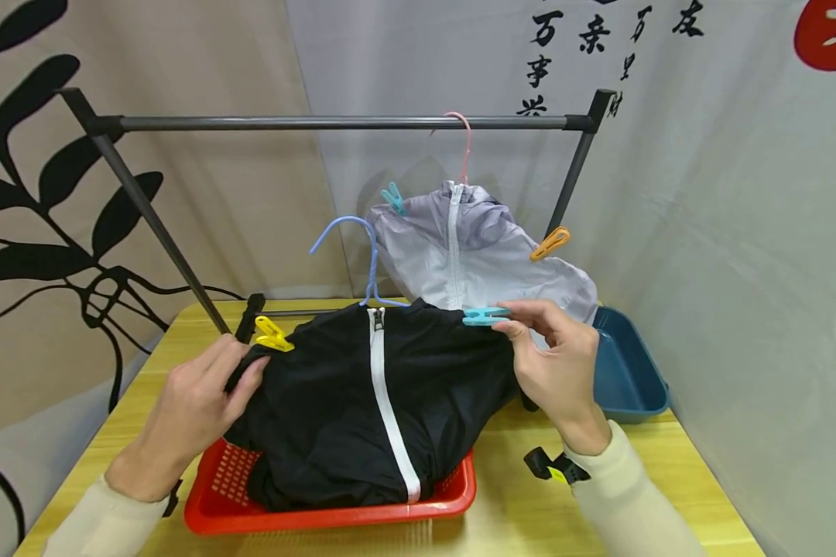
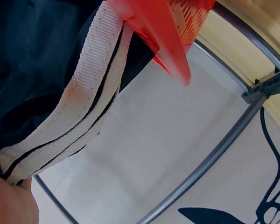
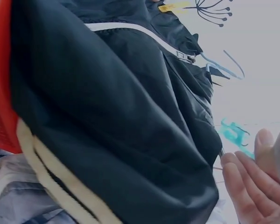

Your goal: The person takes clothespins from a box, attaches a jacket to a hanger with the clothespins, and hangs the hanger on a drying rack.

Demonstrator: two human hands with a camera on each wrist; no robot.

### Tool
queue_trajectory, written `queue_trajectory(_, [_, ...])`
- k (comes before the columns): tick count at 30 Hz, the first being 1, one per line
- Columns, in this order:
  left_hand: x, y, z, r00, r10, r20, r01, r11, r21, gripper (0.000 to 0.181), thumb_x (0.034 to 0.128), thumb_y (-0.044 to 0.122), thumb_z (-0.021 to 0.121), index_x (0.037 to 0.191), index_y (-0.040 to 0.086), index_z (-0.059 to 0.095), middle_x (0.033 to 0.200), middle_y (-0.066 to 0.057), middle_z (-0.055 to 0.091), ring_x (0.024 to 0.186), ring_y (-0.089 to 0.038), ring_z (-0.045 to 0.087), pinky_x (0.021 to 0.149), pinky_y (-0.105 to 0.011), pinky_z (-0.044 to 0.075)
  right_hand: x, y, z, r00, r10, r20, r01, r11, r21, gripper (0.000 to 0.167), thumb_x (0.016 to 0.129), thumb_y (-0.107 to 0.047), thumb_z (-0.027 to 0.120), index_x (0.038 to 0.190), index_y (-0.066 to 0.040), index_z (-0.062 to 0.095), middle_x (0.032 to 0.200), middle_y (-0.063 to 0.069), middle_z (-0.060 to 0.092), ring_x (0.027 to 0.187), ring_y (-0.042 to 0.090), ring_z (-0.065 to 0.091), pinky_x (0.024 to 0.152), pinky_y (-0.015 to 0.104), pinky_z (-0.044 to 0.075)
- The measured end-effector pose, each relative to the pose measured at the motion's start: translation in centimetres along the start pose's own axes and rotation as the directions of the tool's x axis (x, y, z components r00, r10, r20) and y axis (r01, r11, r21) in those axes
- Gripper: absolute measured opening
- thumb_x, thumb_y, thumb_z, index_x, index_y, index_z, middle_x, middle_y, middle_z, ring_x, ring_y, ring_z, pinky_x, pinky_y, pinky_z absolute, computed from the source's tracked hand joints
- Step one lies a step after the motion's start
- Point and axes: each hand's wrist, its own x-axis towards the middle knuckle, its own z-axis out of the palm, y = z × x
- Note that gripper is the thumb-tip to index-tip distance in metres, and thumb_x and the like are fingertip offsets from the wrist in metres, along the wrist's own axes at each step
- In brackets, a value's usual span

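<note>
A black jacket point(image 1: 313, 410) with a white zipper is on a blue hanger point(image 1: 372, 267), held up over a red basket point(image 1: 320, 520). On the left, my left hand point(image 1: 188, 414) grips the jacket's shoulder, just below a yellow clothespin point(image 1: 273, 335) clipped there. My right hand point(image 1: 560, 367) pinches a light blue clothespin point(image 1: 484, 316) between thumb and fingers at the other shoulder. Whether its jaws bite the cloth, I cannot tell. In the left wrist view, white striped trim point(image 2: 79, 98) runs down the jacket beside the hand.
Behind, a grey jacket point(image 1: 418, 247) hangs by a pink hanger point(image 1: 467, 147) from the dark rack bar point(image 1: 286, 123). It carries a light blue clothespin point(image 1: 393, 199) and an orange clothespin point(image 1: 550, 244). A blue bin point(image 1: 630, 371) stands on the wooden table point(image 1: 529, 510) at right.
</note>
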Motion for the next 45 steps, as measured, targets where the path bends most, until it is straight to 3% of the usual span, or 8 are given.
queue_trajectory(5, [-0.1,0.2,0.1,1.0,0.011,-0.019,-0.011,1.0,-0.014,0.06,0.1264,0.049,0.048,0.099,0.001,0.069,0.085,-0.006,0.061,0.066,-0.011,0.049,0.055,-0.023,0.053,0.5,-0.1,0.2,1.0,-0.004,0.01,0.004,1.0,-0.014,0.022,0.088,0.016,0.092,0.104,0.002,0.087,0.097,0.017,0.089,0.092,-0.003,0.082,0.094,0.017,0.066])
queue_trajectory(12, [0.2,0.6,0.1,0.999,0.019,-0.026,-0.019,1.0,-0.016,0.059,0.1265,0.047,0.048,0.098,0.0,0.069,0.084,-0.007,0.06,0.066,-0.011,0.048,0.054,-0.024,0.052,1.2,-0.1,0.3,0.999,-0.004,0.046,0.005,1.0,-0.026,0.012,0.094,0.014,0.088,0.098,0.002,0.087,0.089,0.016,0.088,0.081,0.003,0.083,0.086,0.017,0.067])
queue_trajectory(16, [0.1,0.6,0.1,0.999,0.021,-0.036,-0.022,1.0,-0.015,0.06,0.1265,0.047,0.048,0.098,0.0,0.069,0.084,-0.006,0.059,0.065,-0.01,0.047,0.054,-0.023,0.051,1.8,-0.1,0.2,0.997,0.006,0.082,0.0,0.998,-0.063,0.013,0.096,0.015,0.082,0.097,0.002,0.086,0.085,0.012,0.087,0.077,0.01,0.084,0.08,0.015,0.065])
queue_trajectory(22, [0.1,0.6,-0.3,1.0,0.021,0.004,-0.021,1.0,-0.004,0.058,0.1271,0.046,0.047,0.099,0.0,0.068,0.086,-0.007,0.06,0.067,-0.011,0.049,0.056,-0.023,0.053,2.4,-0.1,0.1,0.992,0.02,0.121,-0.007,0.994,-0.109,0.024,0.094,0.022,0.074,0.095,0.001,0.086,0.085,0.009,0.088,0.071,0.023,0.086,0.077,0.013,0.063])
queue_trajectory(37, [0.2,0.6,-0.4,0.998,0.031,-0.054,-0.031,1.0,0.001,0.059,0.1267,0.047,0.048,0.099,-0.001,0.067,0.083,-0.005,0.054,0.066,-0.011,0.045,0.053,-0.023,0.046,3.0,-0.5,-0.7,0.969,0.055,0.241,0.0,0.975,-0.22,0.02,0.094,0.019,0.082,0.095,-0.001,0.084,0.087,0.009,0.089,0.072,0.023,0.086,0.078,0.006,0.058])
queue_trajectory(42, [0.4,0.7,-0.8,0.999,0.024,-0.04,-0.023,1.0,0.017,0.059,0.1267,0.047,0.048,0.1,-0.002,0.067,0.083,-0.007,0.054,0.066,-0.012,0.044,0.053,-0.023,0.045,3.0,-0.8,-0.6,0.952,0.09,0.293,-0.021,0.973,-0.231,0.02,0.099,0.014,0.081,0.11,-0.002,0.087,0.093,0.008,0.09,0.08,0.023,0.087,0.073,0.007,0.053])
queue_trajectory(45, [0.4,0.8,-1.1,1.0,0.015,-0.007,-0.014,0.999,0.033,0.059,0.1271,0.047,0.046,0.101,-0.002,0.067,0.083,-0.007,0.054,0.067,-0.012,0.045,0.054,-0.023,0.046,2.9,-0.9,-0.5,0.941,0.104,0.323,-0.017,0.965,-0.263,0.025,0.102,0.006,0.084,0.125,-0.004,0.087,0.097,0.007,0.089,0.085,0.024,0.085,0.071,0.021,0.055])
